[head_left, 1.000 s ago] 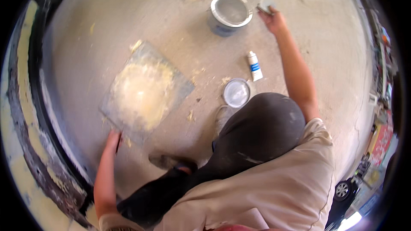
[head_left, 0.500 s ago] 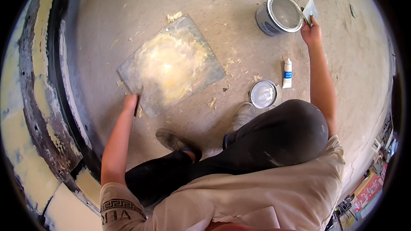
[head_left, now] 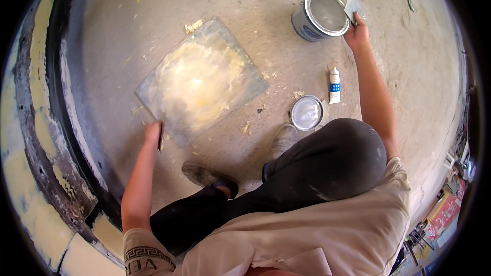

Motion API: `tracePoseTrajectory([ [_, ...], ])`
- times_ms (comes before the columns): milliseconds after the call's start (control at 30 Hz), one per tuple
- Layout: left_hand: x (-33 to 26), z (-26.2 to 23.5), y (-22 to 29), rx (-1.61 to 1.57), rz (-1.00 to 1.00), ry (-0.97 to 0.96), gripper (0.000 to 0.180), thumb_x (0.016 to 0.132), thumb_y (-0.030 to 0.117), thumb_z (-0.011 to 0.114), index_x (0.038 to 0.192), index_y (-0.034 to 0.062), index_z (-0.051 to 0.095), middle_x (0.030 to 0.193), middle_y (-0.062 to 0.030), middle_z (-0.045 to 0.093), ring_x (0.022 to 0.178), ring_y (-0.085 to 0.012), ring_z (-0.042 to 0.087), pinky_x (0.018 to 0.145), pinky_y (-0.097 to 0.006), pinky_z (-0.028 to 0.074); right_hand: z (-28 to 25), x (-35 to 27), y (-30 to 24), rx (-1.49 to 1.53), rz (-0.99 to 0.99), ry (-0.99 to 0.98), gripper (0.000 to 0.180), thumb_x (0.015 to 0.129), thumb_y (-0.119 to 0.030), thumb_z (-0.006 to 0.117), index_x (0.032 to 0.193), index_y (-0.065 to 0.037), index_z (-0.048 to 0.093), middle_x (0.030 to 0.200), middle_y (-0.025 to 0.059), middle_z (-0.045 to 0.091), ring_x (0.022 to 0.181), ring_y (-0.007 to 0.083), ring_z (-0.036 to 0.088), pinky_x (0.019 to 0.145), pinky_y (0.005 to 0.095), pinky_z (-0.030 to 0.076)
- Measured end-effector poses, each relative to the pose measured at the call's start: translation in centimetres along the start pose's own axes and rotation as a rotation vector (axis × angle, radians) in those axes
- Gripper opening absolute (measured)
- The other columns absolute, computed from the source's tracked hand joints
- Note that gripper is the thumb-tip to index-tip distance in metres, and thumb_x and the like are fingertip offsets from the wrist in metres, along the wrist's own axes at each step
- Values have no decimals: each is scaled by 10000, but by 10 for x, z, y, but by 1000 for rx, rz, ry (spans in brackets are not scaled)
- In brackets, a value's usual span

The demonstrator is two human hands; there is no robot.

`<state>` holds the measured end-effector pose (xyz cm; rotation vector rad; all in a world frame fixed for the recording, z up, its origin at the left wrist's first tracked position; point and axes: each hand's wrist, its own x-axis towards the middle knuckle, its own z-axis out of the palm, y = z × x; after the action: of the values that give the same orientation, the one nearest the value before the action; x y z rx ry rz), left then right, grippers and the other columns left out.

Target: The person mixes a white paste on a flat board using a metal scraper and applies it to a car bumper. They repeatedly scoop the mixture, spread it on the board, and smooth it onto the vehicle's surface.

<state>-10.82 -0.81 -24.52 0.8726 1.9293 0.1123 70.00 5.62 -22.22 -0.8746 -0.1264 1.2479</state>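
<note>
My right hand (head_left: 359, 37) is closed round a putty knife (head_left: 352, 4), whose pale, tapering blade points up beside the rim of an open metal can (head_left: 303, 26). Grey material fills the can. At the left, my left hand (head_left: 152, 130) grips a thin, flat scraper (head_left: 161, 137), seen almost edge-on, next to the lower left edge of a square board (head_left: 249, 74). Cream-yellow putty (head_left: 192, 79) is smeared over the middle of that board. A white tube with a blue band (head_left: 335, 86) lies on the floor below the can. Nearby is a round lid (head_left: 293, 116) with pale residue.
Dried putty crumbs (head_left: 193, 26) dot the floor round the board. A long, patched panel with dark and cream bands (head_left: 38, 122) runs along the left. My shoes (head_left: 207, 174) and bent knee (head_left: 353, 148) are near the lid. Various items crowd the far lower right.
The view has shifted slightly, so the can, tube and lid appear further left. My left hand and scraper sit slightly lower against the board's edge. Both hands keep their tools.
</note>
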Motion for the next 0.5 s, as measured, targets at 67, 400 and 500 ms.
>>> tracePoseTrajectory([
  [67,-2,12,20,101,83,-32,203,847,204,554,753,40,627,510,-36,470,376,-171,412,382,-344,335,3,-3,1,7,1,10,287,1009,-206,434,1124,36,536,1061,173,662,957,284,668,888,402,545],
  [400,-12,89,116,150,408,-86,252,821,171,568,699,-47,606,585,-113,561,571,-164,488,570,-375,396,11,-28,3,36,57,-39,318,1002,-219,439,1182,32,514,1074,187,649,931,300,669,861,398,556],
  [500,-22,98,119,231,486,-115,238,823,167,572,728,-47,610,592,-115,567,582,-158,497,580,-359,402,-2,-41,4,60,43,-61,315,1004,-198,431,1219,21,498,1117,177,632,1020,283,636,933,382,515],
])
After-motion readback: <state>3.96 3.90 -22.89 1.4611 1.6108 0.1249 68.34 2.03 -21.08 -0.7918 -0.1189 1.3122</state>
